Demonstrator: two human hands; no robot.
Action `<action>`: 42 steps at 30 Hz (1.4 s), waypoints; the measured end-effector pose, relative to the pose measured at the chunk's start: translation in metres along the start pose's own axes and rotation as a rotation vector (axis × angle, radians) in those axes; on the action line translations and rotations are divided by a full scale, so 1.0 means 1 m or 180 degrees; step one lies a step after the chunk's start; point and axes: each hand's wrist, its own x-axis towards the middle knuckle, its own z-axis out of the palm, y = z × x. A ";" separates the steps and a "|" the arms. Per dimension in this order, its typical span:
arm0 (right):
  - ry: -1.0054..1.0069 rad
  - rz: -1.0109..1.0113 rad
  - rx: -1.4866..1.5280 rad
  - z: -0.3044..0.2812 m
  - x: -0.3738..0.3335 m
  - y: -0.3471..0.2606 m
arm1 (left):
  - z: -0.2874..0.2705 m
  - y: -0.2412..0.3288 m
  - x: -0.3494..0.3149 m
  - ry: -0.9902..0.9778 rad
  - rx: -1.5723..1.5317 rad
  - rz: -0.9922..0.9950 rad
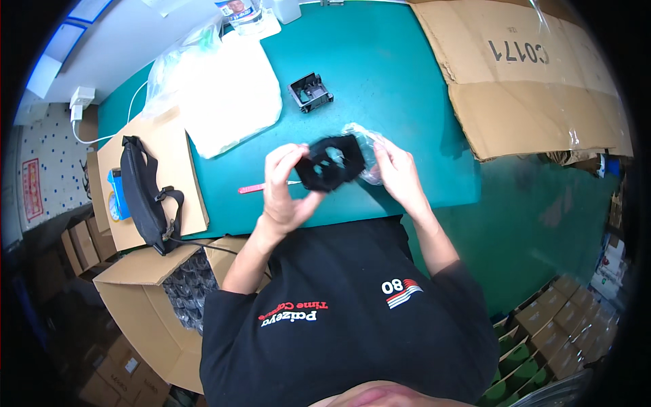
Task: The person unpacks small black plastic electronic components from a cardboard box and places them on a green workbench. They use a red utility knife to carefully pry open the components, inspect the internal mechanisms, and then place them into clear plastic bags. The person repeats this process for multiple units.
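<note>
Above the green table [352,41], my left hand [288,193] grips a black plastic housing [319,178] with openings in its face; motion blurs its details. Next to it, my right hand [400,175] pinches a clear plastic bag [371,169], which lies against the housing's right side. Whether the bag still wraps part of the housing I cannot tell. Farther back on the table stands a second dark, box-shaped plastic part [311,93], its top side open. A red-handled tool with a thin metal tip [251,188] lies to the left of my left hand.
A large white plastic bag [234,95] lies at the back left. On cardboard to the left rests a black waist bag [142,193]. A carton [146,298] of bagged dark parts stands below it. A big open cardboard box [529,108] borders the right side.
</note>
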 end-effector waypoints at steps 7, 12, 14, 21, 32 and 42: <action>-0.1253 0.0174 0.1618 0.018 0.005 0.001 | 0.009 0.001 -0.004 -0.0266 0.0199 0.0129; -0.0972 0.0100 0.0711 0.017 0.001 -0.016 | -0.007 -0.010 -0.008 -0.0968 0.0169 -0.0064; -0.0460 -0.0535 -0.0060 0.023 -0.002 -0.015 | -0.007 -0.009 -0.007 -0.1050 0.0410 -0.0017; 0.0658 -0.1608 -0.0785 0.036 -0.005 -0.017 | -0.006 0.003 -0.006 -0.0317 0.0718 -0.0359; 0.0667 -0.1412 0.0133 0.070 -0.021 -0.006 | 0.012 -0.004 -0.010 0.0558 0.1381 -0.0183; 0.0004 -0.0732 0.1133 0.073 -0.022 -0.004 | 0.006 -0.012 -0.005 -0.0234 0.0575 -0.0115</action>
